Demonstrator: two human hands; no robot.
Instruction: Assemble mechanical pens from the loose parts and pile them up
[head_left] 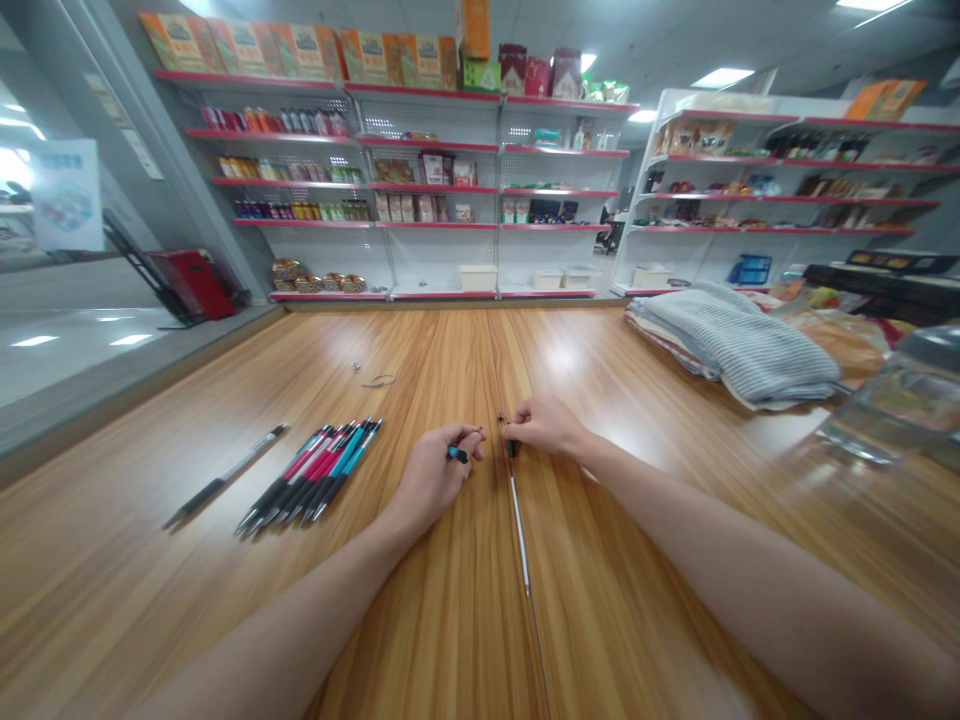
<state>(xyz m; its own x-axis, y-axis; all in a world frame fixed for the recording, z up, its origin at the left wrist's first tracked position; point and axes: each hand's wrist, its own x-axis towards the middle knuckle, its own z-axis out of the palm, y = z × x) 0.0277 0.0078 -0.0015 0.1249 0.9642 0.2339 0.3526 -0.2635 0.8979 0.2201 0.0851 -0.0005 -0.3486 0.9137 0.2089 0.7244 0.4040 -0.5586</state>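
My left hand (437, 468) rests on the wooden table (675, 520) with its fingers curled around a small blue-and-black pen part (457, 454). My right hand (544, 424) is just to its right, fingers pinched on a small dark pen piece (511, 446). A thin white refill (519, 530) lies on the table below the right hand, pointing toward me. To the left of my left hand lies a row of several pink and blue pens (315, 474). One black pen (223, 474) lies apart, farther left.
A small ring and a wire spring (377, 379) lie farther back on the table. Folded striped cloth (739, 340) is stacked at the right, with a clear plastic container (896, 400) beside it. Store shelves (450, 190) with goods line the back wall.
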